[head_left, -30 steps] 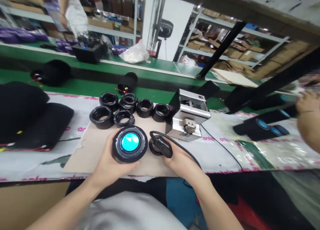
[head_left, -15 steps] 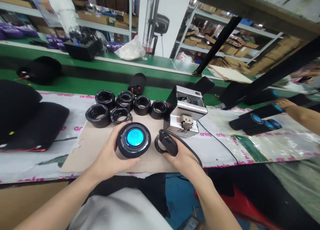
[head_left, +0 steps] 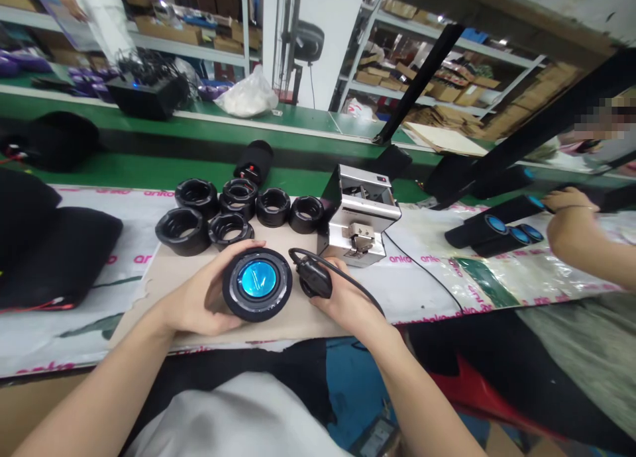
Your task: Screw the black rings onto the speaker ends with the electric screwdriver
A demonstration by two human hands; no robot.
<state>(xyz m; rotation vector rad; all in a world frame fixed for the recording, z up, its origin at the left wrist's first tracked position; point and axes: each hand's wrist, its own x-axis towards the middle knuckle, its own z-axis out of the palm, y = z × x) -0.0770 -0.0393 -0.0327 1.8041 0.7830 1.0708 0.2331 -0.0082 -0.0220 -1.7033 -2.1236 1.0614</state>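
Note:
My left hand (head_left: 207,297) is wrapped round the side of a black cylinder with a shiny blue disc (head_left: 258,279) in its upturned end. It stands over the brown cardboard sheet (head_left: 149,291). Just right of it, my right hand (head_left: 342,301) grips a rounded black piece with a cable (head_left: 316,277); the cable loops over the hand, and the piece's exact kind is unclear. Behind both hands are several black plastic rings (head_left: 183,232) in two rough rows. A silver box-shaped machine (head_left: 368,222) stands behind my right hand.
A black cylinder (head_left: 254,162) lies behind the rings. Black padded pieces (head_left: 69,258) are at the left. On the right, a co-worker's hand (head_left: 571,200) is by several black cylinders with blue ends (head_left: 489,235). A black slanted post (head_left: 422,79) rises behind the machine.
The camera view has shifted slightly. My right hand has turned the cabled piece, so its ring-shaped opening no longer shows clearly. The left hand keeps its hold, and the co-worker's arm has come further into view.

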